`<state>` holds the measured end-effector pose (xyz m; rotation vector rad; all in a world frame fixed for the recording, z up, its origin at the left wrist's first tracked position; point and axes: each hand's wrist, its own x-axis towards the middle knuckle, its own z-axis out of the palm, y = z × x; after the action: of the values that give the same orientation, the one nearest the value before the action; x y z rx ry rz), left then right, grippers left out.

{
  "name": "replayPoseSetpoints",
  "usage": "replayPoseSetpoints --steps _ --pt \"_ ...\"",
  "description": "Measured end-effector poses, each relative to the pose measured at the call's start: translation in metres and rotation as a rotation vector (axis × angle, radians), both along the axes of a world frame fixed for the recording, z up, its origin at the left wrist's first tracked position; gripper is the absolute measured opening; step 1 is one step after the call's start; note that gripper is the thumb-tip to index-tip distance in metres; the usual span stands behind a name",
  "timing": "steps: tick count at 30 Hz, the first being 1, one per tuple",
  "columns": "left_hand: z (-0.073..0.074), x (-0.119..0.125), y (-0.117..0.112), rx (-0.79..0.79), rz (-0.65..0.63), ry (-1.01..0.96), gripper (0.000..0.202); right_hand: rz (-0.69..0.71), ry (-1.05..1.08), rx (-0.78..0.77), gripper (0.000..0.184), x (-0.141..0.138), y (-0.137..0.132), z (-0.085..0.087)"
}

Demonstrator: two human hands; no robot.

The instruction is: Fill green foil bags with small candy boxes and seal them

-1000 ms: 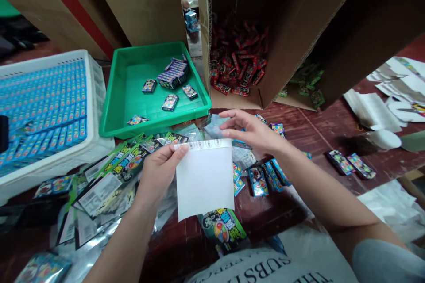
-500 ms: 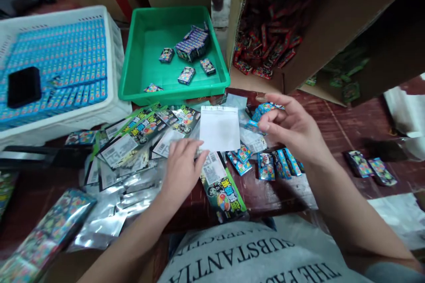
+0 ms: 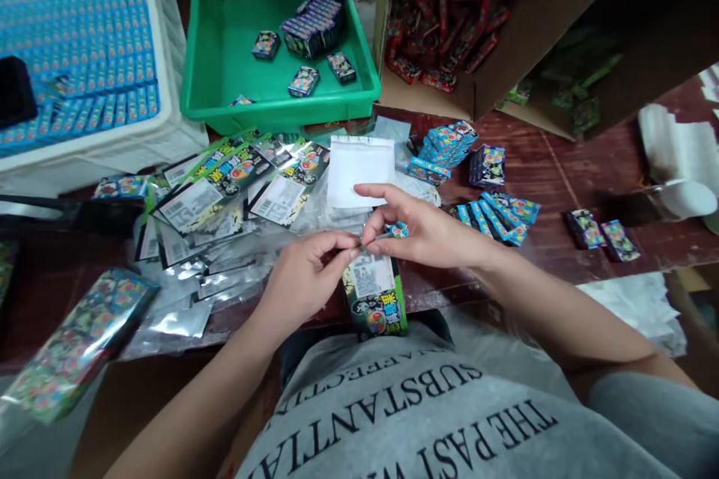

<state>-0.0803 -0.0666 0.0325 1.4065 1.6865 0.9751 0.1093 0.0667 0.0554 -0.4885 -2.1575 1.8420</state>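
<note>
In front of my body, a printed plastic bag (image 3: 377, 303) with a green and black design and a pale label hangs toward me over the table edge. My left hand (image 3: 308, 277) pinches its upper edge between thumb and forefinger. Right beside those fingertips, my right hand (image 3: 419, 228) pinches the same edge, its other fingers lifted. The exact grip is partly hidden by the fingers. Just beyond lies a white square sheet (image 3: 359, 165). Small blue candy-like boxes (image 3: 497, 217) lie right of my right wrist, with a stack of blue boxes (image 3: 449, 142) behind.
More printed bags (image 3: 219, 187) overlap on the left. A green tray (image 3: 236, 30) holds dark purple boxes, and a white crate (image 3: 168, 67) is filled with blue ones. Cardboard cartons (image 3: 382, 15) with red and green packs stand at the back right. A filled clear pack (image 3: 84, 344) lies front left.
My right hand has come down and left from above the blue boxes to meet my left hand. Both now pinch the bag's edge. The view has shifted, so the trays sit higher.
</note>
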Motion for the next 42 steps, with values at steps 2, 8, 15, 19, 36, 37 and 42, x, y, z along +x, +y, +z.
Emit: replayPoseSetpoints --steps 2,8,15,19,36,37,42 --pt "0.002 0.002 0.0 -0.002 -0.012 0.021 0.015 -0.027 -0.037 0.078 0.074 0.0 -0.005 -0.005" --pt "0.005 0.004 -0.002 -0.081 0.033 -0.039 0.018 -0.171 -0.091 0.636 0.086 0.01 -0.021 -0.014" --pt "0.01 0.008 0.016 -0.121 -0.041 -0.179 0.028 -0.129 -0.132 0.807 0.091 0.01 -0.032 -0.017" --pt "0.024 -0.023 0.027 -0.184 -0.178 -0.136 0.055 -0.185 -0.084 0.707 0.092 0.022 -0.025 -0.011" --pt "-0.024 0.019 -0.038 0.0 0.14 -0.444 0.023 -0.766 0.273 0.021 0.079 0.017 -0.046 -0.045" --pt "-0.023 0.019 -0.033 0.055 0.157 -0.453 0.023 -0.742 0.272 0.034 0.079 0.017 -0.047 -0.045" --pt "-0.024 0.019 -0.015 0.217 0.176 -0.41 0.046 -0.725 0.238 0.185 0.083 0.025 -0.055 -0.053"
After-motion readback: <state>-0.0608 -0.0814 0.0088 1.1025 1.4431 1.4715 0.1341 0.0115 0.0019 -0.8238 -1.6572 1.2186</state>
